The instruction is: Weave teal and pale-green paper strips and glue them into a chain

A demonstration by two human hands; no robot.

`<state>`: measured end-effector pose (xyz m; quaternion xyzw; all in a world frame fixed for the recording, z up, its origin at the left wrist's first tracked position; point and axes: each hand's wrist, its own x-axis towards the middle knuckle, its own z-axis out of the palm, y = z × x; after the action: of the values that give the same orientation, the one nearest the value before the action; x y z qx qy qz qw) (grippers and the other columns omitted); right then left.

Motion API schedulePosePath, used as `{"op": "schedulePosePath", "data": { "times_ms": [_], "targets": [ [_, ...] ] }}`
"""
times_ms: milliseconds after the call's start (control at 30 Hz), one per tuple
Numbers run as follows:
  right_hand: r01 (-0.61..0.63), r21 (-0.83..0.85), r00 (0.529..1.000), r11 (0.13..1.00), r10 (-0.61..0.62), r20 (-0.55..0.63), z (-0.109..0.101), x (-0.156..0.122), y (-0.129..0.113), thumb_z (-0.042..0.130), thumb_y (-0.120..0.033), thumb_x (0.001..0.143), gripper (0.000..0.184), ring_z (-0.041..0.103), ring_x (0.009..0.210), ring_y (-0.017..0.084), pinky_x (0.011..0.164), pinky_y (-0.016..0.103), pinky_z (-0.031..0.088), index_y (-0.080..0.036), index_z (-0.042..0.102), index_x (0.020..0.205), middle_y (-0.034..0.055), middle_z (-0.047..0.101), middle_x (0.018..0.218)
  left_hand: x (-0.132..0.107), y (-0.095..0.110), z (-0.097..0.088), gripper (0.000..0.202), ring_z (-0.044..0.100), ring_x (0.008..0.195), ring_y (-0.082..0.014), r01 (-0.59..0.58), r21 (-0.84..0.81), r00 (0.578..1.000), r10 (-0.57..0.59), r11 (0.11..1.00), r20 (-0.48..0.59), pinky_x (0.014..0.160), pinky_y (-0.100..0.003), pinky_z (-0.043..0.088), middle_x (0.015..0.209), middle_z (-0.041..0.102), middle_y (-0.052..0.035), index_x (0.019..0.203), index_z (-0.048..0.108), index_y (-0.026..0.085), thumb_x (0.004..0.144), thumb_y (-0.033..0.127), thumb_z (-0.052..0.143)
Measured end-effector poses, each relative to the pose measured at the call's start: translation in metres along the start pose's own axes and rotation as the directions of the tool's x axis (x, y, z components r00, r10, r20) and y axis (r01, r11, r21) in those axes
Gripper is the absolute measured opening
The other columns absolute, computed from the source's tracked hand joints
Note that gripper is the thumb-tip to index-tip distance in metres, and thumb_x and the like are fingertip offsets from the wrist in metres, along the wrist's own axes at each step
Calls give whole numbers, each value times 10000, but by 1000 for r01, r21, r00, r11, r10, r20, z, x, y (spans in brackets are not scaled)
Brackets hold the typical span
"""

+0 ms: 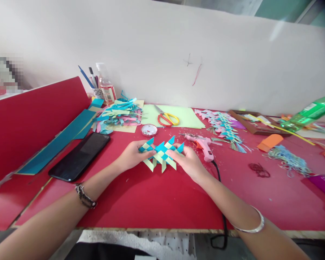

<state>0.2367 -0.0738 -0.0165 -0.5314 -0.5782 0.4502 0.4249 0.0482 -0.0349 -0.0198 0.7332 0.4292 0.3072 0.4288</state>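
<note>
A woven paper piece (160, 151) of blue and pale yellow-green strips, with pointed ends along its edges, is held over the red table. My left hand (134, 154) grips its left end, thumb on top and fingers mostly hidden underneath. At the other end, my right hand (188, 160) pinches it, its thumb lying on the near part of the weave. Just beyond the right hand lies a pink glue gun (202, 144), its nozzle pointing left. A small round lid (149, 130) sits behind the left hand.
Red-and-yellow scissors (168, 119) lie on pale green paper sheets (195, 121). To the left are a black phone (79, 157), a heap of cut paper strips (119, 115) and a bottle (107, 86). Finished-looking woven pieces (222, 126) and blue thread (289, 160) lie right.
</note>
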Motion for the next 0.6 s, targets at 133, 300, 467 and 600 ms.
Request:
{"op": "schedulePosePath", "data": {
  "times_ms": [133, 300, 467, 600],
  "targets": [
    [3, 7, 1000, 1000, -3, -17, -1, 1, -1, 561, -393, 675, 262, 575, 689, 139, 637, 237, 427, -179, 585, 825, 5, 635, 748, 0, 4, -1, 347, 535, 612, -110, -23, -75, 1000, 22, 997, -4, 567, -207, 429, 715, 579, 10, 878, 529, 147, 664, 415, 578],
    [0, 48, 1000, 999, 1, -15, -2, 2, 0, 563, -396, 679, 287, 562, 666, 134, 601, 233, 422, -165, 599, 845, 14, 638, 768, 0, 7, -3, 425, 539, 661, -98, -30, -186, 992, 7, 982, -123, 574, -183, 441, 844, 561, 11, 999, 475, 179, 637, 349, 619],
    [-18, 40, 996, 999, 14, 92, -3, 2, 0, 586, -395, 667, 300, 561, 687, 141, 609, 241, 424, -165, 613, 858, 27, 631, 779, 3, 3, -4, 378, 548, 694, -106, -62, -476, 987, -16, 877, -159, 610, -203, 458, 822, 562, 11, 1011, 471, 191, 675, 301, 605],
    [-20, 87, 996, 996, 13, 83, -5, 3, 1, 565, -404, 686, 273, 562, 696, 123, 624, 231, 428, -188, 609, 848, 17, 626, 805, 4, -1, -5, 309, 544, 703, -102, -74, -553, 988, -16, 830, -157, 637, -210, 453, 802, 568, 12, 957, 508, 180, 680, 268, 613]
  ]
}}
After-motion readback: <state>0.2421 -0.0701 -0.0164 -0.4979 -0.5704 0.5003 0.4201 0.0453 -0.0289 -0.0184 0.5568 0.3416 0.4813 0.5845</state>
